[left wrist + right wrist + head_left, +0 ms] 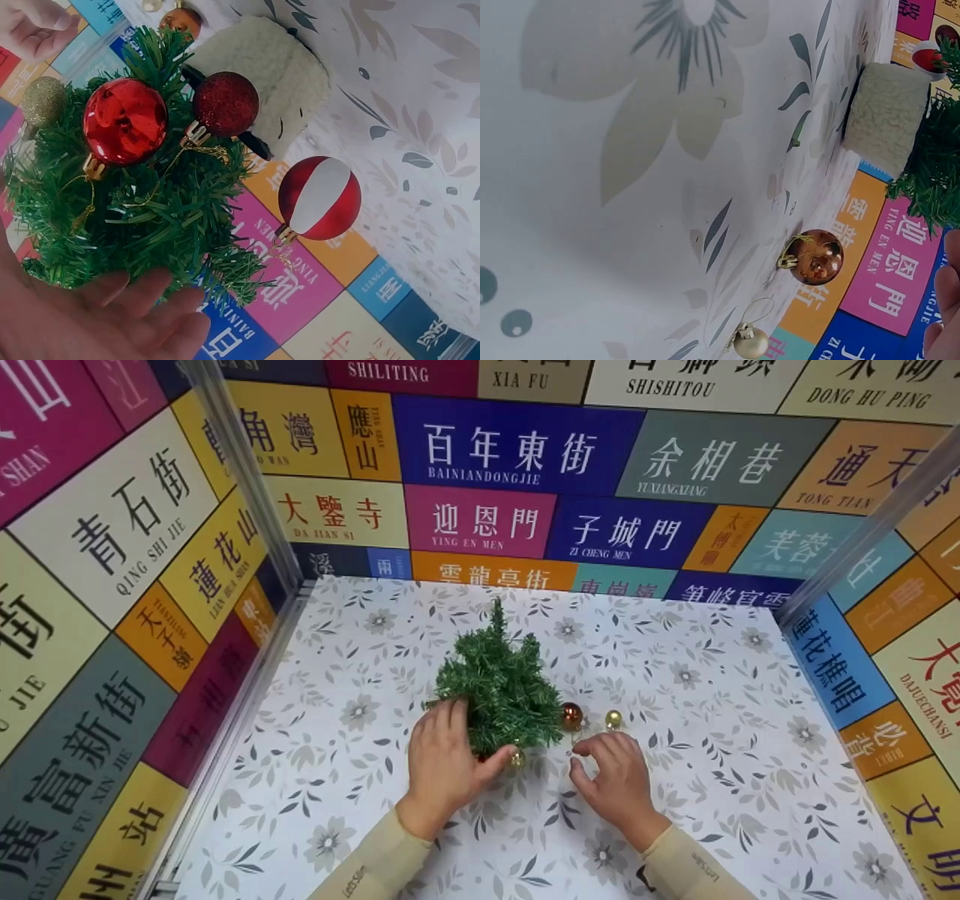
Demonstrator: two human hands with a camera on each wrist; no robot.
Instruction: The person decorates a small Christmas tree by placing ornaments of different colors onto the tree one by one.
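Lettered sleeves (384, 851) | left hand (445, 754) relaxed, touching tree (506, 686) | right hand (619, 778) slack, empty | wall sign (517, 442): BAINIANDONGJIE

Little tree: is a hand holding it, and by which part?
The left hand is at lower branches of the tree, but a grip cannot be told; the right hand is apart.

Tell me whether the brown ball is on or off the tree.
Off: in the right wrist view, the brown ball lies on the table, clear of the tree.
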